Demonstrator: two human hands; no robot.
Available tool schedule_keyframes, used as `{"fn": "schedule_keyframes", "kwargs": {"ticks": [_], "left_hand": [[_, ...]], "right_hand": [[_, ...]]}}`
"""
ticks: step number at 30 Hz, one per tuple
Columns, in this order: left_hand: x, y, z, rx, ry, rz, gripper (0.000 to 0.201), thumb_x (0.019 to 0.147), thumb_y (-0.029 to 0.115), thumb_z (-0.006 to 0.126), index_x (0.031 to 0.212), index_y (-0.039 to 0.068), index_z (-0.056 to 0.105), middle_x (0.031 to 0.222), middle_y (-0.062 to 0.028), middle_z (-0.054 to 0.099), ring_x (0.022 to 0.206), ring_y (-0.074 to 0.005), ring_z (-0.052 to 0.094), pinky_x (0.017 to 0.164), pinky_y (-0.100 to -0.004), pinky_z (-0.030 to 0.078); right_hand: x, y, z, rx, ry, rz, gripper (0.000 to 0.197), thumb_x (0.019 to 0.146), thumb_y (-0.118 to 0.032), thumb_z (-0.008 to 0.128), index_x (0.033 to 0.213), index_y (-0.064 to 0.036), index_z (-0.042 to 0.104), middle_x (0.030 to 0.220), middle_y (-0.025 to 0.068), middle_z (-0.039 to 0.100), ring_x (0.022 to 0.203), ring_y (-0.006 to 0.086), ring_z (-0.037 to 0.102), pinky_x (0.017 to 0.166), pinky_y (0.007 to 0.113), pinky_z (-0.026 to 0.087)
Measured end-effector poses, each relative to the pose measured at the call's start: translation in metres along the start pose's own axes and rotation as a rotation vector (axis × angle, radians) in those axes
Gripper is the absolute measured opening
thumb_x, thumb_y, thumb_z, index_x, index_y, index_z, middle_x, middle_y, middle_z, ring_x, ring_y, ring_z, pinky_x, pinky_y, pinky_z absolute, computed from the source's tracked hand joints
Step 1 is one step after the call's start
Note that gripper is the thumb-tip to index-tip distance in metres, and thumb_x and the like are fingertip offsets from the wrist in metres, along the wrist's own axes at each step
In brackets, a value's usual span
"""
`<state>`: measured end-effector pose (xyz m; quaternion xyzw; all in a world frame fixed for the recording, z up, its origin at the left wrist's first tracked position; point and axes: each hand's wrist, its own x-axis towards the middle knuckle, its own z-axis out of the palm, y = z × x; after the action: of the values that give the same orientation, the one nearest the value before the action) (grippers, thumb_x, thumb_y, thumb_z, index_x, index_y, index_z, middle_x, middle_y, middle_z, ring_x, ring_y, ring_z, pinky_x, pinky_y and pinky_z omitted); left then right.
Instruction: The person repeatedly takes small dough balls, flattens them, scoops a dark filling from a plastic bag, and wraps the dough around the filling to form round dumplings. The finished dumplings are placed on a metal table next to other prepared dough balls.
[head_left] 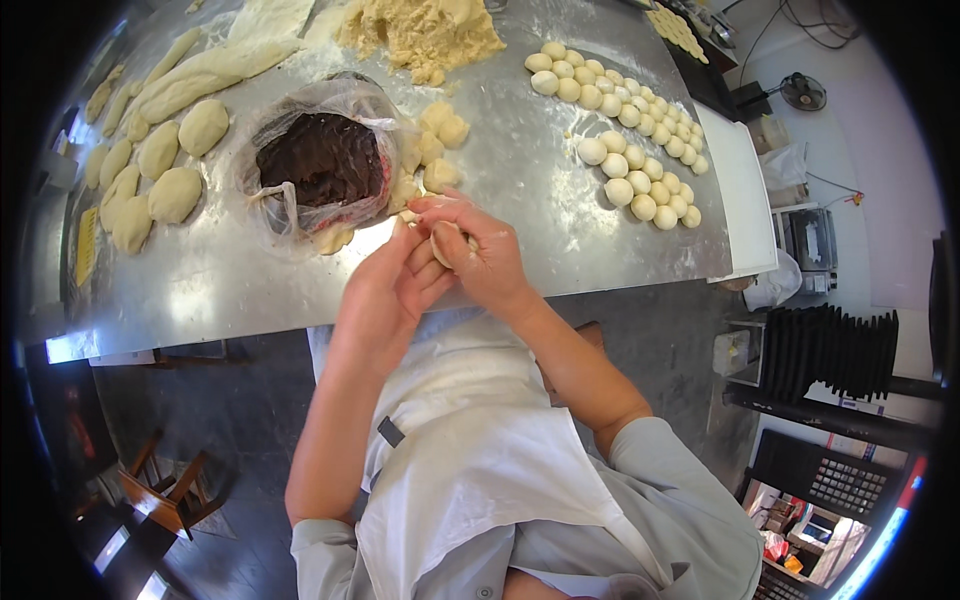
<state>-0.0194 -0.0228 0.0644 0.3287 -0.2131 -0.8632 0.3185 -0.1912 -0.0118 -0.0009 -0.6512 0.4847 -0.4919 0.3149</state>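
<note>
Close to the table's near edge, my two hands meet around a small piece of dough (441,246). My right hand (482,250) wraps over it, with the thumb bent down on it. The fingers of my left hand (388,285) curl against the same piece from the left and below, and they hide part of it. Just beyond my left hand, a clear plastic bag (262,215) lies open around a dark brown paste (322,160). Several lumps of pale yellow dough (440,125) lie against the bag's right side.
At the right, round dough balls (620,190) stand in two groups of rows. A crumbly yellow mass (425,35) sits at the far side. Flattened dough rounds (175,195) and a long dough roll (210,85) occupy the left of the metal table (280,290). Black trays (830,350) are racked right.
</note>
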Motion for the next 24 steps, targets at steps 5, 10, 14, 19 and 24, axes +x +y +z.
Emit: {"fn": "schedule_keyframes", "kwargs": {"ticks": [5, 10, 14, 19, 24], "left_hand": [[0.016, -0.036, -0.009, -0.008, 0.014, 0.216, 0.048, 0.116, 0.033, 0.041, 0.149, -0.001, 0.044, 0.14, -0.0101, 0.057, 0.125, -0.0179, 0.059, 0.109, -0.0375, 0.048], [0.018, -0.044, -0.021, -0.018, -0.016, 0.22, 0.054, 0.115, 0.041, 0.04, 0.149, -0.001, 0.044, 0.135, -0.0106, 0.058, 0.118, -0.0159, 0.059, 0.106, -0.0354, 0.05], [0.019, -0.044, -0.017, 0.051, -0.011, 0.148, 0.061, 0.114, 0.05, 0.037, 0.148, 0.0, 0.045, 0.132, -0.0106, 0.059, 0.114, -0.0156, 0.06, 0.103, -0.0344, 0.051], [0.015, -0.042, -0.01, -0.004, 0.016, 0.195, 0.062, 0.114, 0.051, 0.036, 0.147, 0.0, 0.047, 0.134, -0.0116, 0.059, 0.117, -0.0173, 0.062, 0.103, -0.0345, 0.051], [0.01, -0.047, -0.018, 0.044, 0.028, 0.257, 0.057, 0.115, 0.048, 0.036, 0.144, 0.001, 0.05, 0.129, -0.0097, 0.062, 0.112, -0.0164, 0.062, 0.1, -0.0338, 0.051]], "right_hand": [[0.008, -0.016, 0.009, 0.168, 0.027, 0.172, 0.036, 0.106, -0.014, 0.058, 0.138, -0.0001, 0.062, 0.137, 0.0183, 0.067, 0.128, 0.0238, 0.061, 0.114, 0.037, 0.044], [0.009, -0.034, -0.007, 0.428, -0.075, 0.23, 0.041, 0.105, -0.024, 0.064, 0.138, -0.0007, 0.062, 0.138, 0.0133, 0.067, 0.128, 0.0211, 0.061, 0.109, 0.035, 0.047], [0.008, -0.036, -0.007, 0.147, -0.174, 0.322, 0.041, 0.103, -0.03, 0.068, 0.133, -0.0008, 0.066, 0.133, 0.0135, 0.07, 0.126, 0.0197, 0.063, 0.106, 0.034, 0.049], [-0.001, -0.025, 0.012, 0.128, 0.079, 0.33, 0.04, 0.105, -0.03, 0.067, 0.13, 0.0009, 0.066, 0.127, 0.0143, 0.073, 0.119, 0.0156, 0.065, 0.099, 0.032, 0.052], [0.007, -0.034, 0.019, 0.375, 0.021, 0.253, 0.051, 0.105, -0.03, 0.066, 0.146, -0.0009, 0.057, 0.145, 0.0161, 0.062, 0.119, 0.0131, 0.063, 0.096, 0.03, 0.052]]}}
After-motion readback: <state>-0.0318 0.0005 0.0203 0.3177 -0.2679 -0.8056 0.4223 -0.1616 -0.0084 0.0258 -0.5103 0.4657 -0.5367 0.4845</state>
